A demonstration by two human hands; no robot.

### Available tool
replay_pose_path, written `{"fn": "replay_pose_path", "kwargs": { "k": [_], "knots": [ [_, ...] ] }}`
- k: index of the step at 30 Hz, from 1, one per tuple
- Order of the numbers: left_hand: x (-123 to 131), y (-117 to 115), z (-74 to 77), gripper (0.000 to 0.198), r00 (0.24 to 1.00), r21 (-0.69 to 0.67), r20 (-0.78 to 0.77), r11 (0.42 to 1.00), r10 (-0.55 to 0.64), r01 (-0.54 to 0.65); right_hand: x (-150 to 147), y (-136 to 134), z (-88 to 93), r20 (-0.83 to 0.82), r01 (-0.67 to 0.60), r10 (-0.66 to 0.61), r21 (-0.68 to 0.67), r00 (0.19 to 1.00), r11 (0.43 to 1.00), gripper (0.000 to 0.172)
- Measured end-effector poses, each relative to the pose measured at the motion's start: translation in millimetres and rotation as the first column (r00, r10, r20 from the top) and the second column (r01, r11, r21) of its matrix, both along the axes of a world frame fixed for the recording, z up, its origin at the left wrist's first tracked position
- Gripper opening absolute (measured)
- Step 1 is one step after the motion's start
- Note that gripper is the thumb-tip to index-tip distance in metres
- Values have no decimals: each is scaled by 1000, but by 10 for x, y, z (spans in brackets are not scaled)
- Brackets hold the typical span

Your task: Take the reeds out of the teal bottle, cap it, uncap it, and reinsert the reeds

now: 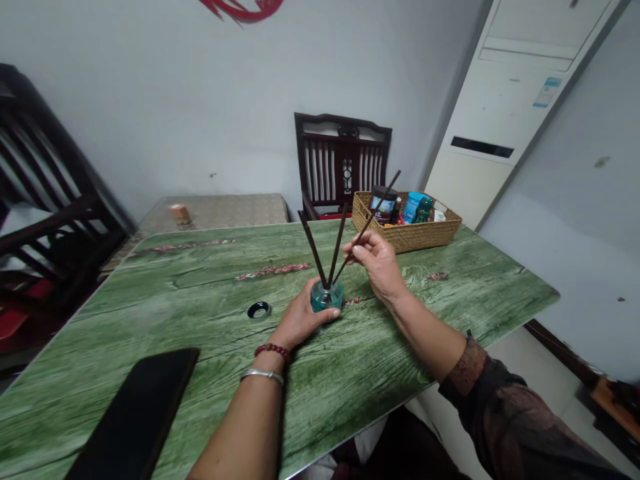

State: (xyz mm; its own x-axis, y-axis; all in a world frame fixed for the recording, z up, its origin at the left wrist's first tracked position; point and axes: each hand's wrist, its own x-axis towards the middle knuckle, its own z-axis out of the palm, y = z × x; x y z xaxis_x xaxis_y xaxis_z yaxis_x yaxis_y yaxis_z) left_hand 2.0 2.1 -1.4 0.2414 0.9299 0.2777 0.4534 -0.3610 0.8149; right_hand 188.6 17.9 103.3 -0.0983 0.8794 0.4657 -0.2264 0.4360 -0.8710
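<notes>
A small teal glass reed diffuser bottle (326,297) stands upright on the green wood-patterned table. My left hand (299,315) is wrapped round it from the left, with the thumb across its front. Two dark reed sticks (313,248) lean out of the bottle's mouth and spread apart at the top. My right hand (376,263) pinches a third dark reed stick (376,207) between thumb and fingers. That stick slants up to the right, its lower tip at the bottle's mouth; whether the tip is inside I cannot tell. A black ring-shaped cap (259,310) lies left of the bottle.
A black phone (137,410) lies at the table's near left. Toward the back right, a wicker basket (425,237) holds several jars and bottles. Behind the table (220,333) are a dark wooden chair (345,160) and a low side table (240,208) with a small orange item (179,213).
</notes>
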Motion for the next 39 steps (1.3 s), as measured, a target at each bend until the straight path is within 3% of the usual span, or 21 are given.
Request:
{"fn": "replay_pose_path", "kwargs": {
  "k": [11,19,23,26,28,30,34,35,36,39],
  "knots": [
    [10,2,5,77,1000,-13,-3,1000,5,-5,-137,62,-158,233,82,-94,61,968,995,17],
    [13,8,14,72,1000,3,19,1000,-6,6,-149,42,-350,481,177,-230,154,846,972,10],
    [17,-31,32,72,1000,-23,10,1000,6,-6,33,4,-409,497,244,-300,176,814,954,20],
    [32,-83,60,72,1000,-57,-2,998,4,-4,456,61,-407,564,302,-382,234,732,924,17],
    [53,-98,67,72,1000,-58,-12,998,21,-22,887,123,-421,556,389,-498,310,666,867,23],
    [69,-93,70,74,1000,-63,2,998,16,-16,1361,102,-443,506,508,-638,387,580,769,37],
    [37,-31,43,67,998,-73,-45,997,32,-35,2043,-364,-572,414,677,-833,495,368,545,54],
    [24,-9,29,67,997,-81,-58,996,44,-48,2124,-518,-660,421,680,-849,522,321,516,55],
    [14,8,17,68,997,-75,-52,995,54,-58,2175,-658,-771,470,645,-828,538,304,542,54],
    [7,9,19,72,998,-61,-16,996,58,-59,2219,-901,-1136,728,400,-564,417,389,816,47]
  ]
}}
